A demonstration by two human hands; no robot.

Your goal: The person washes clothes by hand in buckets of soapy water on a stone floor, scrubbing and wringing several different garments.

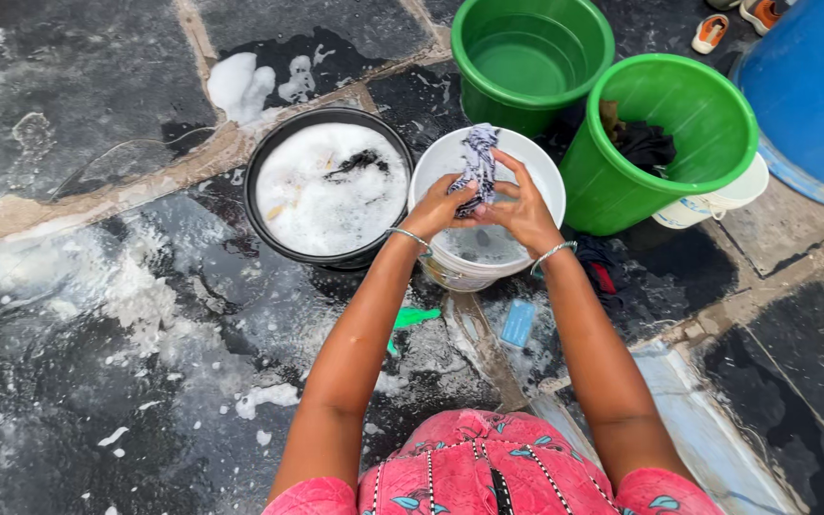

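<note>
Both hands clamped on the cloth point(477, 170), a striped wet rag bunched upright over the white bucket point(485, 250). Left hand point(439, 208) wraps the lower part from its side, right hand point(519, 212) closes on it from the other, fingers curled tight. Cloth sits above the bucket's water, not in it.

Risks as I read them:
- Grip is soapy. Cloth could slip out and drop into the bucket, or miss the rim and land on the wet floor point(126, 381) (foam patches all over it).
- Bucket stands just beside the black basin point(328, 186) full of suds, rims near touching. A hard downward pull could knock one into the other and slosh.
- Blue soap bar point(518, 322) and green brush point(412, 318) lie on the floor near the person's knees; easy to kneel on or kick.
- Two green buckets point(655, 143) crowd the far side, one with dark clothes in it. Little elbow room on the right.
- Floor is slick stone; a shift in weight could slide.
</note>
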